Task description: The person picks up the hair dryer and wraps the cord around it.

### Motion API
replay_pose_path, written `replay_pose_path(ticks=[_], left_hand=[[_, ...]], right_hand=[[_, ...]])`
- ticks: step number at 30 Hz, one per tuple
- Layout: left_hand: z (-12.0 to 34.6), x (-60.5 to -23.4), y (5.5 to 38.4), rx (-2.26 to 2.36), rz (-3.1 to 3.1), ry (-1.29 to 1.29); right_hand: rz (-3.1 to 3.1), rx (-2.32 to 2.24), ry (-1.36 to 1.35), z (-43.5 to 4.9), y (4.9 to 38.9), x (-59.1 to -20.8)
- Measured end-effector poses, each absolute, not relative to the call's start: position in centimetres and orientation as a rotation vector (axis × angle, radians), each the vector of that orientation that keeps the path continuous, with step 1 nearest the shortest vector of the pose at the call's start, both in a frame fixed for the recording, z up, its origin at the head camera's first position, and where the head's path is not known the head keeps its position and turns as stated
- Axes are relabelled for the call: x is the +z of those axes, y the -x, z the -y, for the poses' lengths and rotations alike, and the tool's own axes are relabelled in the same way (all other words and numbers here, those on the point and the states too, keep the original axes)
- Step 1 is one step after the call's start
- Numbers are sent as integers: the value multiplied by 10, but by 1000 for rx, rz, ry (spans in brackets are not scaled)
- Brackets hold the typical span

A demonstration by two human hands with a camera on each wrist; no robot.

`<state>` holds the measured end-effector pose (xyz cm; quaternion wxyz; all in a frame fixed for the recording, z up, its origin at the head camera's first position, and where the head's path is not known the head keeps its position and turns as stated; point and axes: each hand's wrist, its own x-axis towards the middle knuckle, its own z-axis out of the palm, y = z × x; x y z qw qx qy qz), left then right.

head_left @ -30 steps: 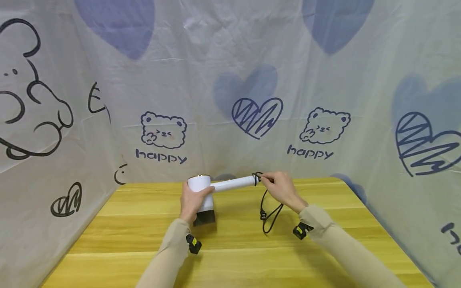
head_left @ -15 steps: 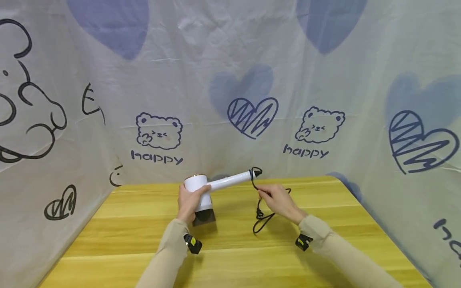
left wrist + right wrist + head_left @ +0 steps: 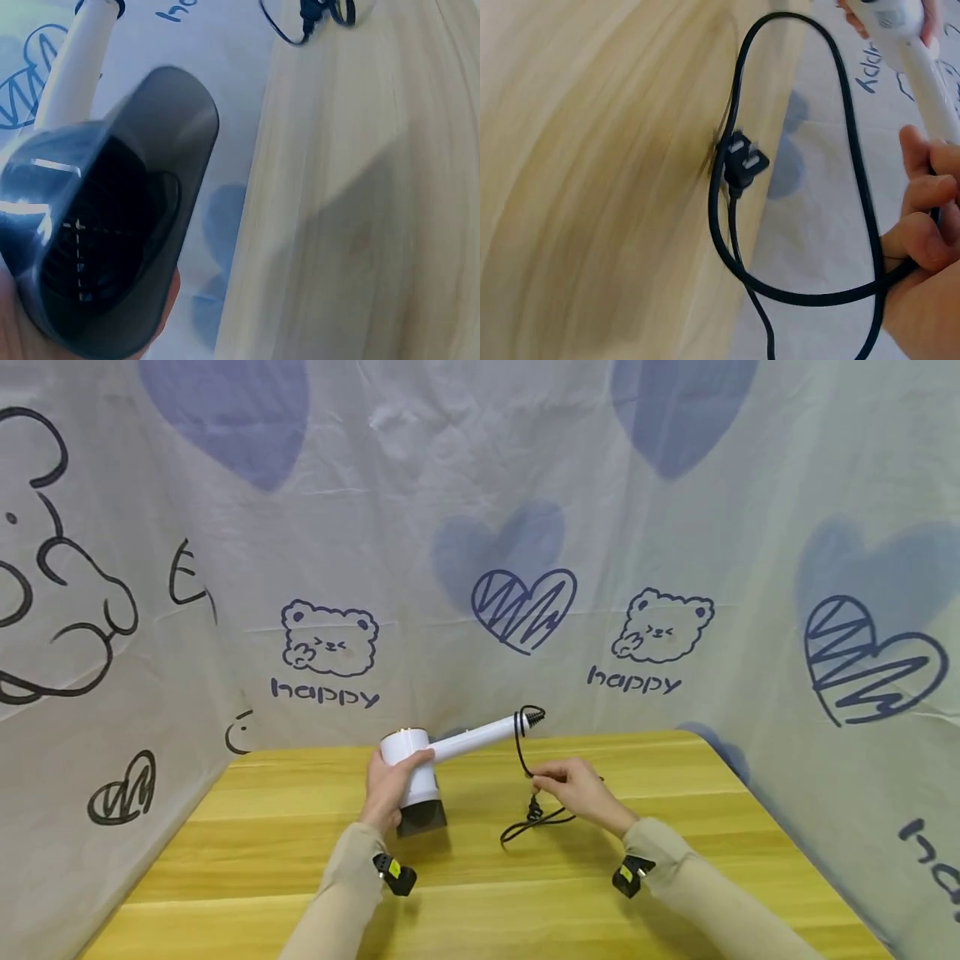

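Note:
A white hair dryer (image 3: 411,762) with a dark concentrator nozzle (image 3: 161,135) is gripped around its barrel by my left hand (image 3: 384,789). Its handle (image 3: 476,741) points right and slightly up, and a turn of black power cord (image 3: 517,747) loops about the handle's end. My right hand (image 3: 581,792) pinches the cord below and right of that end. Under the hand dangles the plug (image 3: 742,161), its metal prongs showing in the right wrist view. A loop of cord hangs beside it, near the tabletop; contact with the wood cannot be told.
The wooden table (image 3: 300,860) spreads beneath both arms. A pale fabric curtain (image 3: 420,527) with hearts and bear drawings stands behind its far edge and along both sides. Each wrist carries a small black camera (image 3: 395,875).
My right hand has moved down from the handle's end, drawing the cord off it into a longer hanging strand. The cord's lower loop has shifted left. The left hand keeps its grip on the hair dryer.

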<state>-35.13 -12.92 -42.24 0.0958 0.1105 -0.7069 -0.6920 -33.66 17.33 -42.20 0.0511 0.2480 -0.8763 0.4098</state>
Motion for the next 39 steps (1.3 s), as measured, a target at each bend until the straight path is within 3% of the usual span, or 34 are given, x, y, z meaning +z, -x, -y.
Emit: replay_pose_path(ticks=[15,28,39], left_hand=[[131,-426,350,-2211,2170,-194],[140,-429,347,-2191,2318,-35],[140,-429,348,-1894,2405,85]], right_hand=[[2800,1318,-273,-191,366,-425],[2769,1082,-372,-209,391,-392],[2816,841,-468,-192,384,-369]])
